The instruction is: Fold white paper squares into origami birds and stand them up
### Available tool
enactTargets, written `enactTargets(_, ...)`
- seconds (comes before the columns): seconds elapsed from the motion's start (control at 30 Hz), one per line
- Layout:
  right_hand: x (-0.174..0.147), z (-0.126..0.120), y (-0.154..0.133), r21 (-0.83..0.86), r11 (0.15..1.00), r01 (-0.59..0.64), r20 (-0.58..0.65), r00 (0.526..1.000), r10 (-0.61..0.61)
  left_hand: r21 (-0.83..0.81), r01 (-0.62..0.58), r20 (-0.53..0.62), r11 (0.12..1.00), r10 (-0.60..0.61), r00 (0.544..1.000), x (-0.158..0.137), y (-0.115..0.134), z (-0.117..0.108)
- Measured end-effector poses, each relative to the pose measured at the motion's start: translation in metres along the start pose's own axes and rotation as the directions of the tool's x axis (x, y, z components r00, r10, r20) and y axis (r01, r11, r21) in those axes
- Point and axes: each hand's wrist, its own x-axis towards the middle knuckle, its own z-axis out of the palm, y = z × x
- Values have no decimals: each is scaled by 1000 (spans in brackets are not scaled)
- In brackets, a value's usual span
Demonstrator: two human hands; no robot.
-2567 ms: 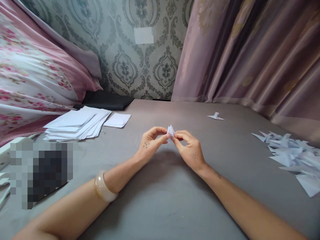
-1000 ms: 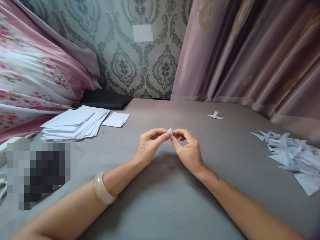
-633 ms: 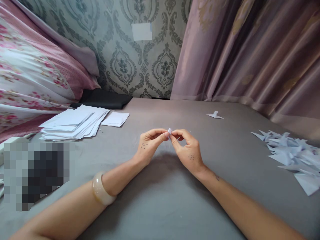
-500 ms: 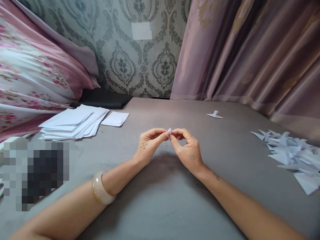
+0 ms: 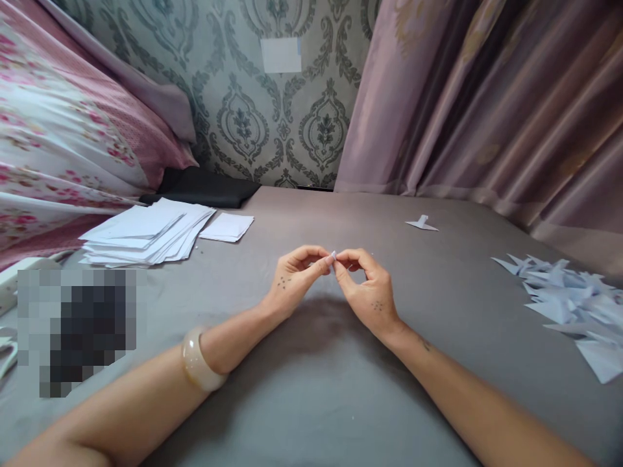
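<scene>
We pinched a small white paper (image 5: 333, 255) with left hand (image 5: 294, 277) and right hand (image 5: 372, 285), mid-frame, over grey cloth (image 5: 457, 285); patterned wallpaper (image 5: 243, 123) rose top centre, mauve curtains (image 5: 487, 104) upper right.

Patterned wallpaper (image 5: 243, 126); mauve curtain (image 5: 452, 117) right; floral cloth (image 5: 58, 136) left

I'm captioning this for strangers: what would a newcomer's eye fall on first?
Probably the left hand and right hand at the centre, pinching a small white paper between them. Next, likely the heap of folded paper shapes at the right edge and the pink floral fabric at the left.
</scene>
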Motion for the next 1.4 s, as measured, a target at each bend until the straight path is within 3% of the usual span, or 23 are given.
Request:
enactTargets(0.7, 3, -4, -3, 70, 997, 15, 41, 999, -18, 113, -5, 27, 994, 2, 1000, 2, 2, -6)
enactTargets(1.03, 5, -4, 0, 111, 993, -28, 86, 996, 18, -90, 34, 57, 995, -29, 998, 2, 2, -3)
enactTargets(1.17, 3, 0, 5, 217, 954, -206, 125, 975, 182, -209, 86, -43, 974, -97, 994, 5, -3, -2)
enactTargets(1.3, 2, 4, 6, 303, 828, -471, 258, 877, 405, -305, 143, -110, 941, -184, 977, 10, -6, -4)
enactTargets(1.4, 2, 4, 5, 309, 777, -548, 323, 829, 456, -294, 159, -105, 943, -197, 975, 10, -6, -5)
